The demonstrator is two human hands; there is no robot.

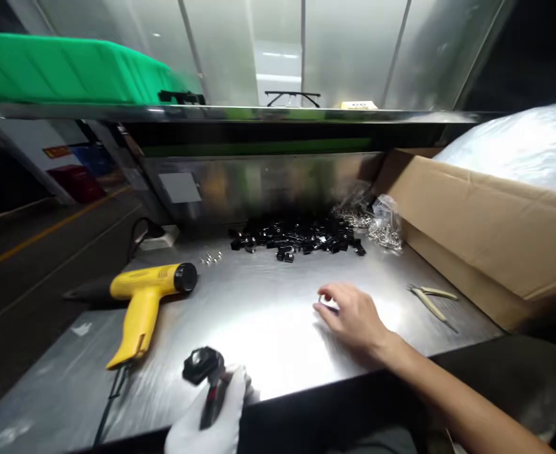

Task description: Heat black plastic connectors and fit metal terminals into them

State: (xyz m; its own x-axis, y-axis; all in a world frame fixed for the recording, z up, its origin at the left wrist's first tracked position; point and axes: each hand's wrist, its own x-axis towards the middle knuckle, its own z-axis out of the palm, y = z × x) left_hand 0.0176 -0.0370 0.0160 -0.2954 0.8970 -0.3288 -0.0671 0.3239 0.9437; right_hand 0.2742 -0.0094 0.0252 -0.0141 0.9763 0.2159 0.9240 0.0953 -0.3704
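Gun: our yellow heat gun (148, 290) lies on the table (268, 340) at left, its black round end to the right and its cord trailing to the near edge; we would keep our left sleeve off that cord.
Black part (203, 366): in our left grip at the near edge, knob end jutting up past the fingers. To work it well, we judge, we should hold it by the stem and leave the knob free.
Left hand (212, 416): white-gloved, coming in from below, fingers curled round the stem with no gap that we can see; the wrist is out of view.
Loose bits (210, 258): a few shiny ones lie beyond the gun's end.
Pile (301, 233): black pieces heaped at the back.
Right hand (353, 315): bare, low over the table, forearm slanting in from the lower right, back of the hand up. Thumb and forefinger are slightly apart, pinching a small bit (320, 299), too small for us to identify. A light, square pinch should keep it from slipping.
Bag (386, 227): clear, with shiny hardware, beside the box (486, 227).
Pliers (432, 302): on the table, right of our right hand, handles spread.
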